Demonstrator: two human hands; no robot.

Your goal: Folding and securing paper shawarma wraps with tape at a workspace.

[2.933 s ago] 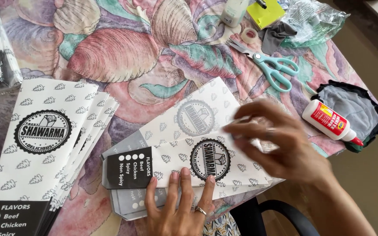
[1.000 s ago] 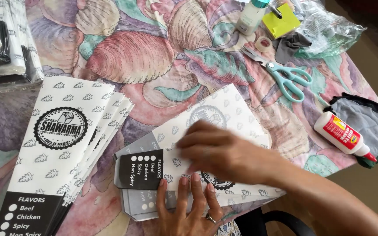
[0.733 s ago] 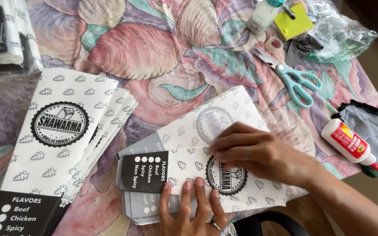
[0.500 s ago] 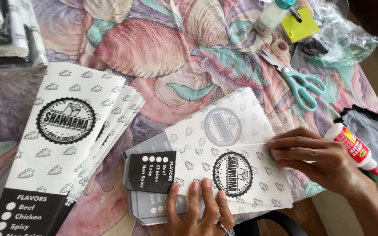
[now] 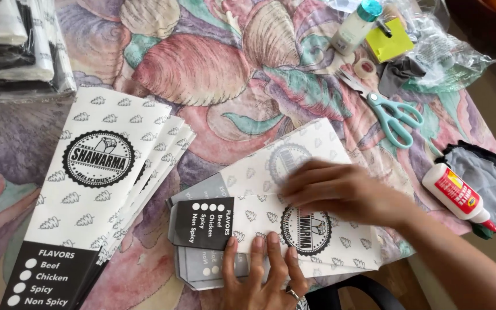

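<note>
- The right hand [image 5: 340, 189] lies flat, palm down, fingers stretched leftward across the folded white paper bag [image 5: 294, 224]; it presses on the sheet and grips nothing.
- The left hand [image 5: 262, 275] comes in from the near edge, fingers spread and open, fingertips pinning the bag's near flap just right of its black printed panel.
- The paper bag sits near the middle of the table's near edge, white with small leaf prints and a round black emblem; part of it is folded over, showing a grey inner side at its left end.
- To the left lies a fanned stack of flat bags [image 5: 96, 189] of the same print, well apart from both hands.
- At the far left corner sit bundles of folded bags [image 5: 15, 46] in clear wrap.
- To the right, near the table edge, a white glue bottle [image 5: 454, 192] with a red label lies on its side, touching a dark cloth [image 5: 489, 178].
- Farther away are teal-handled scissors [image 5: 391, 115], a small tape roll [image 5: 365, 68], a yellow pad [image 5: 390, 43] and a teal-capped bottle [image 5: 356, 26].
- Everything rests on a tablecloth [image 5: 202, 74] patterned with large shells.
</note>
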